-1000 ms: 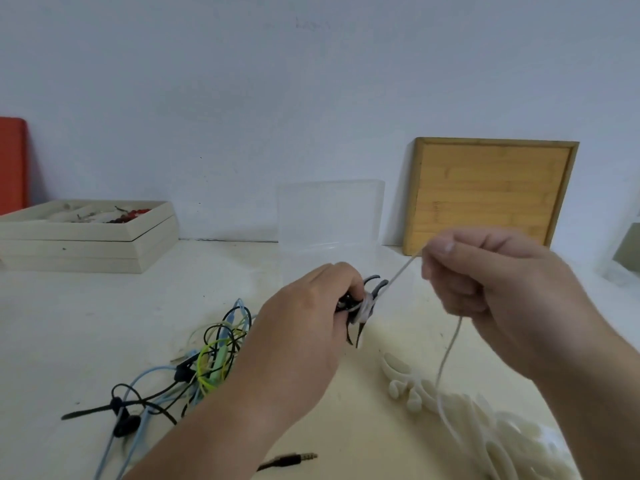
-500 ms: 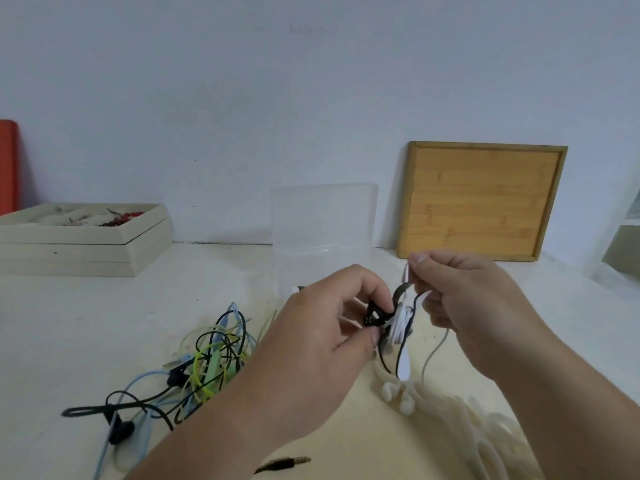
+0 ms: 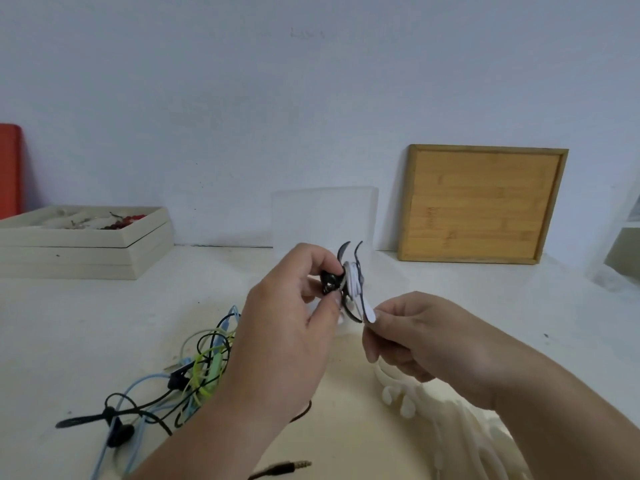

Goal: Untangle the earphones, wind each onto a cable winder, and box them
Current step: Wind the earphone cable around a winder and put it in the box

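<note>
My left hand [image 3: 294, 323] pinches a black cable winder [image 3: 348, 282] held above the table, with white earphone cable wound round its middle. Just below and right of it, my right hand [image 3: 412, 341] pinches the white end of that cable at the winder's lower prong. A tangle of black, blue and green earphones [image 3: 194, 372] lies on the table to the left, partly hidden by my left forearm. A pile of white cable winders [image 3: 450, 420] lies under my right forearm. A clear plastic box [image 3: 323, 220] stands behind the winder.
A beige tray stack [image 3: 86, 247] with small items sits at the back left, an orange object [image 3: 8, 171] behind it. A bamboo board [image 3: 481, 202] leans on the wall at the back right. A black jack plug [image 3: 287, 466] lies near the front edge.
My right hand has come down from the upper right of the winder to below it, taking the white cable round. The free length of cable has shortened to almost nothing.
</note>
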The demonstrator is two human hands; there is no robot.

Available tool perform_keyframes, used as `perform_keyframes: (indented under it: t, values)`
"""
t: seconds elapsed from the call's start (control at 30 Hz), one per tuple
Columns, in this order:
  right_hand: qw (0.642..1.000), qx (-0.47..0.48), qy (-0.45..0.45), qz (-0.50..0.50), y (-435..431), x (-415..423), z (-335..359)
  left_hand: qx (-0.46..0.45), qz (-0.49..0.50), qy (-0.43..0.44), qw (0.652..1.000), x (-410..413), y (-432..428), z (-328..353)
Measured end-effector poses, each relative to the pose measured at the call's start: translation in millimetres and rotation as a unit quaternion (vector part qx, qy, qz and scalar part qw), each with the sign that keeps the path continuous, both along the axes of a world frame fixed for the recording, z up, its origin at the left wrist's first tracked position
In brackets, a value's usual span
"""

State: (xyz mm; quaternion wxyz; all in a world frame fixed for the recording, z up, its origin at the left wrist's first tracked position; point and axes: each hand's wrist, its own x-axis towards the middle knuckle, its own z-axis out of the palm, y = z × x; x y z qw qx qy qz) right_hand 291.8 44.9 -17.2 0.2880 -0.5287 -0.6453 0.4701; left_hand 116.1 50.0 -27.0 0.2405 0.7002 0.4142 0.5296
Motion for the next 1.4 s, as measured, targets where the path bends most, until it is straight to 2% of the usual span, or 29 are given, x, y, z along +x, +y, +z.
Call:
perform_keyframes:
  t: [0.33,0.43,0.6,0.77,0.9,1.07,1.17,1.27,1.4]
  values:
    - [0.994,-0.006,0.036,0.103,-6.9,1.8,6.5,-0.031,0.018,-0.034,0.999,-1.0,2.2,-0.7]
    - [0.992,0.014,0.043,0.114,-7.7,1.9,8.7,-0.005,0.043,0.014,0.999,0.1,2.8,-1.8]
    - [0.989,0.067,0.073,0.106,-8.3,4.1,12.9,0.074,0.071,0.171,0.98,0.9,-0.4,-2.5]
    - [0.985,0.12,0.111,0.058,-6.3,5.2,13.2,0.072,0.054,0.239,0.967,1.4,-1.3,-2.1]
    - [0.964,0.17,0.195,-0.06,-4.9,13.8,19.0,0.053,0.018,0.224,0.973,-0.7,-1.2,-1.1]
    - [0.949,0.2,0.146,-0.196,2.2,19.3,14.8,0.02,-0.073,0.191,0.979,2.1,-10.5,2.9]
    - [0.945,0.191,0.155,-0.218,6.2,17.8,12.2,-0.021,-0.118,0.138,0.983,3.5,-11.8,3.9]
    - [0.949,0.156,0.164,-0.218,8.3,16.7,11.2,-0.08,-0.18,0.038,0.98,4.1,-9.9,3.6]
    - [0.972,0.085,0.11,-0.188,8.4,7.3,4.9,-0.107,-0.236,-0.05,0.965,5.2,-7.3,2.2]
